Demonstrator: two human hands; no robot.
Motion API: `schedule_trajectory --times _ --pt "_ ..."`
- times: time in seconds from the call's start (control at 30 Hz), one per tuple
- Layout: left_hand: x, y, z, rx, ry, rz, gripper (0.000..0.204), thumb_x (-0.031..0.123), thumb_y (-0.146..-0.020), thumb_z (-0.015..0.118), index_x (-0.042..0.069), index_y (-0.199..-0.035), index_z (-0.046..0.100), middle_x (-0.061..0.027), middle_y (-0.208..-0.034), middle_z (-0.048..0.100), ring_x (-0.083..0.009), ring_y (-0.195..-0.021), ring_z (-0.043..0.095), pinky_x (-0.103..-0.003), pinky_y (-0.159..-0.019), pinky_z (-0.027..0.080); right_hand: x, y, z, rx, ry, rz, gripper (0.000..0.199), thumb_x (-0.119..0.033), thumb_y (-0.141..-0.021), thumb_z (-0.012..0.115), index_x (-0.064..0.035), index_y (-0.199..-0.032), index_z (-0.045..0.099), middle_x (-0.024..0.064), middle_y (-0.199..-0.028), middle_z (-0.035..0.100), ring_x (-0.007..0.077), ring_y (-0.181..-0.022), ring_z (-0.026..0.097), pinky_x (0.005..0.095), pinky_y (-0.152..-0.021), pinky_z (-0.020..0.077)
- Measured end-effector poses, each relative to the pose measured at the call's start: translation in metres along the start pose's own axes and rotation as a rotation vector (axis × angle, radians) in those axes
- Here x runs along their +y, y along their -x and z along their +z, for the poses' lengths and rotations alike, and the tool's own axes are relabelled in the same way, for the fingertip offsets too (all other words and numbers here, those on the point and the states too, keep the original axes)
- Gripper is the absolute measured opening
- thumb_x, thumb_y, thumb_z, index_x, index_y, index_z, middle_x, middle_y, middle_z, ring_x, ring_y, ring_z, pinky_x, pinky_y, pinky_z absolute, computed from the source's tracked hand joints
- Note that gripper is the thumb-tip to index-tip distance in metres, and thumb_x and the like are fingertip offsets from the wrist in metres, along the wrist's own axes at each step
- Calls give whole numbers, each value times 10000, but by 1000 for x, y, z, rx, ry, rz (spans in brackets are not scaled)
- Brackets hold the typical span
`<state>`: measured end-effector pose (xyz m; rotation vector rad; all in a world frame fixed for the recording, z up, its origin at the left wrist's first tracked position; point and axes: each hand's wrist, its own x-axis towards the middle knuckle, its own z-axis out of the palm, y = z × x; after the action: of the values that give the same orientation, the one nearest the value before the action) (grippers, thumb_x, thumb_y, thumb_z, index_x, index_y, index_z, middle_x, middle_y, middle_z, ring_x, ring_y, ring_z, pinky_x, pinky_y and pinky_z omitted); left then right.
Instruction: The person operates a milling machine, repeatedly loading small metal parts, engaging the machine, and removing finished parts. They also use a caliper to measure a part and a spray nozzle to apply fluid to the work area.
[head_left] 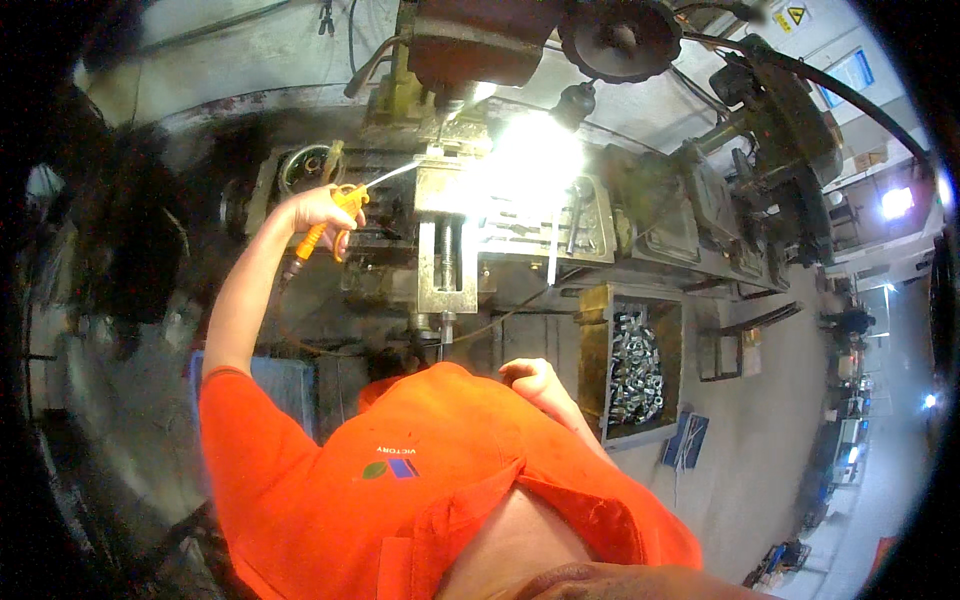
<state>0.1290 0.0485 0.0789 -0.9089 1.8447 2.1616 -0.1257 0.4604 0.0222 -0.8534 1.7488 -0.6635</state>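
Observation:
My left hand (pixel 322 218) is wrapped round a yellow air blow gun (pixel 347 203) at the left of the machine. The gun's thin metal nozzle (pixel 392 178) points right, toward the upper end of a machine vise (pixel 447 262). Below the gun's grip, a yellow hose fitting (pixel 308 243) hangs down. Close in front of my chest, my right hand (pixel 537 382) has its fingers curled in. Whatever it may hold is hidden. A bright work lamp (pixel 540 150) glares over the machine table (pixel 590 225), washing out the vise's upper right.
A metal bin (pixel 595 355) of shiny metal parts (pixel 636 365) stands at right. Above the vise hangs the machine head (pixel 480 40), beside a dark round wheel (pixel 620 40). A round container (pixel 308 165) sits left on the table. Slim tools (pixel 553 240) lie right of the vise.

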Motion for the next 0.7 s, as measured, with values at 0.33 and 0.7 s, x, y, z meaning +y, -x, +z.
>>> schedule_trajectory --times 0.33,0.7 --pt "8 -8 38 218 89 -5 216 76 -779 538 6 -979 495 -138 -608 606 -239 -511 633 -302 -387 499 12 0 -10 -96 13 -17 380 -41 -639 495 17 -987 635 131 -893 670 177 -837 627 280 -739 484" --pt "-118 36 145 960 1295 801 162 75 -858 506 -27 -975 459 -191 -940 562 -348 -991 552 -543 -946 407 65 21 -20 -95 -17 38 323 -34 -648 526 16 -947 639 114 -823 665 156 -772 619 274 -704 479"
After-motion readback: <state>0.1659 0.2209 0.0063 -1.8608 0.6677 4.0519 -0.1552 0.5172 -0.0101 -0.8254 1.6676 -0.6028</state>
